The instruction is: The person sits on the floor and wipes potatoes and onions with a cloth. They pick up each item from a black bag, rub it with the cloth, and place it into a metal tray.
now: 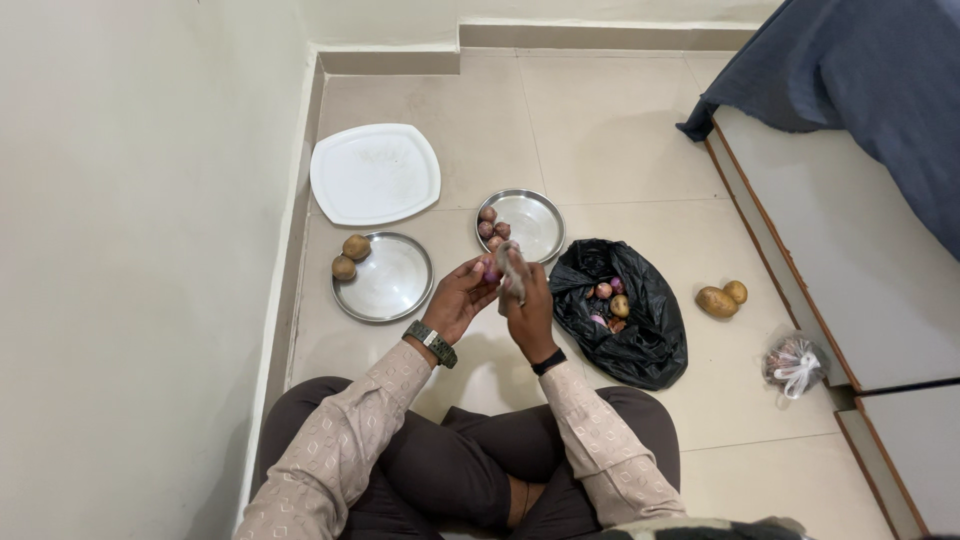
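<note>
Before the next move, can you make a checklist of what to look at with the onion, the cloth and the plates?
1. Onion held in left hand: ok.
2. Cloth in right hand, against the onion: ok.
3. Onion fully clean: cannot tell, the hands hide most of it.
4. Onion plate has bare room: ok.
5. Potato plate has bare room: ok.
6. Bag lies open, with more vegetables inside: ok.

A: Specify the sleeves.
B: Both sleeves (345, 440): beige, square-patterned, long.
A: Wrist fittings?
B: Left wrist: grey watch (431, 343). Right wrist: black band (549, 361). Trousers (450, 465): dark brown.
</note>
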